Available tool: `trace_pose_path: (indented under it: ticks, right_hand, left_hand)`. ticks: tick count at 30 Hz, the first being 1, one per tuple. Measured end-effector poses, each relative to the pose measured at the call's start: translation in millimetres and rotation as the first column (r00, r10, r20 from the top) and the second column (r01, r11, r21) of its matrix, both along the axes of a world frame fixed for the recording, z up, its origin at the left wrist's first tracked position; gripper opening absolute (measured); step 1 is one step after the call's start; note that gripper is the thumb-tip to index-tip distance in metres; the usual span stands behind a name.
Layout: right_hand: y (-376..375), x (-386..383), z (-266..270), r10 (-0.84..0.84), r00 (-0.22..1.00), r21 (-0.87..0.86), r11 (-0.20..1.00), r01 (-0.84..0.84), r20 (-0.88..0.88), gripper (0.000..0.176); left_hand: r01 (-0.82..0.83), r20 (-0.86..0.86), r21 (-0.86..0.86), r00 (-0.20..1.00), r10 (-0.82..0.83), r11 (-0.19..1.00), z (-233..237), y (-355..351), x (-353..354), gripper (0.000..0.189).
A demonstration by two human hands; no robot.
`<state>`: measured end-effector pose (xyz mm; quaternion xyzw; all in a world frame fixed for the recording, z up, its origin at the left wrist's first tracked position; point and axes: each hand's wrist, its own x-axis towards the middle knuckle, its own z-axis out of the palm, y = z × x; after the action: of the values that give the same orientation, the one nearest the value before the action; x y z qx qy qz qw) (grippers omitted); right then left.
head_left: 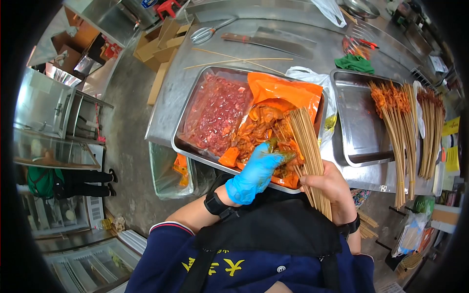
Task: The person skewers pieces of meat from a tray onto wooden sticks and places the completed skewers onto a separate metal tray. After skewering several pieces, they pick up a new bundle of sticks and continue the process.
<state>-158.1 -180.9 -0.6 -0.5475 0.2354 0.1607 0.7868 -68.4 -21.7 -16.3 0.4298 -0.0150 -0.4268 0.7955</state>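
My left hand, in a blue glove with sauce-smeared fingertips, is closed over the orange marinated meat. What its fingers pinch is hidden by sauce and the hand itself. My bare right hand grips a thick bundle of bamboo skewers, slanting up to the left over the tray's right side. A few skewers stick out lower, near my left fingertips. The meat lies with an opened orange bag in a metal tray. Dark red raw meat pieces fill the tray's left half.
At the right, a second metal tray holds loaded skewers, their sticks overhanging the front edge. A cleaver, a whisk and loose skewers lie behind. A lined bin stands below left. Another person is far left.
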Motion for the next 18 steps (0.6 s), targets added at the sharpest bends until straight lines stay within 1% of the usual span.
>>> trace_pose_path:
  ticks: [1,4,5,6,7,8,9,10,11,12,14,15,16,18]
  right_hand:
    - [0.0,-0.1,0.5,-0.001,1.000,0.008,1.000,0.001,0.000,0.016]
    - [0.5,0.4,2.3,0.002,1.000,0.006,1.000,-0.002,-0.001,0.015]
    - [1.1,1.1,2.6,0.006,1.000,-0.004,1.000,-0.006,0.000,0.015]
    - [1.0,1.3,-0.2,0.006,1.000,-0.003,1.000,-0.006,0.002,0.015]
    - [0.0,0.7,-5.2,0.014,0.999,0.005,1.000,-0.015,0.044,0.016]
    - [-1.7,-1.1,-7.7,0.020,0.996,0.011,1.000,-0.021,0.084,0.016]
    - [-2.8,-2.8,-6.2,0.018,0.997,0.007,1.000,-0.019,0.081,0.016]
    - [-2.6,-3.9,-3.6,-0.038,0.994,-0.034,0.999,0.041,0.104,0.017]
    - [-2.1,-3.7,-1.4,-0.090,0.987,-0.070,0.993,0.100,0.131,0.017]
    - [-3.0,-3.6,0.0,-0.087,0.987,-0.067,0.993,0.096,0.132,0.017]
    - [-7.8,-4.6,2.6,0.019,0.998,0.136,0.990,-0.027,0.067,0.018]
    - [-8.5,-4.7,3.5,0.067,0.998,0.123,0.990,-0.065,-0.010,0.019]
    - [-9.3,-4.9,5.4,0.070,0.998,0.122,0.990,-0.068,-0.008,0.019]
    - [-10.6,-4.7,9.1,0.105,0.994,0.212,0.972,-0.098,-0.023,0.022]
  left_hand:
    - [0.022,0.030,0.003,0.999,-0.023,1.000,-1.9,-0.1,0.2,0.029]
    - [0.039,0.014,0.045,0.999,-0.040,0.998,-3.1,-0.1,1.9,0.025]
    - [0.038,0.017,0.047,0.999,-0.039,0.998,-10.1,0.4,2.2,0.025]
    - [-0.014,0.086,0.066,0.996,0.008,0.998,-18.6,-0.7,2.4,0.024]
    - [-0.064,0.153,0.080,0.987,0.052,0.995,-25.0,-1.6,1.5,0.024]
    - [-0.059,0.150,0.077,0.988,0.047,0.995,-29.6,-1.6,-0.4,0.024]
    - [-0.095,0.161,0.093,0.984,0.079,0.991,-29.4,-1.7,-1.4,0.023]
    - [-0.134,0.175,0.112,0.978,0.113,0.985,-28.9,-1.3,-1.8,0.022]
    - [-0.137,0.177,0.113,0.977,0.116,0.984,-28.5,-1.9,-1.1,0.022]
    - [-0.136,0.158,0.109,0.980,0.117,0.985,-28.1,-3.4,-0.2,0.022]
    - [-0.135,0.139,0.104,0.983,0.120,0.985,-27.9,-7.9,-0.3,0.022]
    - [-0.181,0.152,0.125,0.975,0.162,0.975,-28.0,-10.9,-0.6,0.023]
    - [-0.227,0.165,0.145,0.965,0.203,0.963,-27.6,-12.7,0.1,0.023]
    - [-0.204,0.168,0.110,0.968,0.184,0.973,-26.5,-13.1,6.7,0.024]
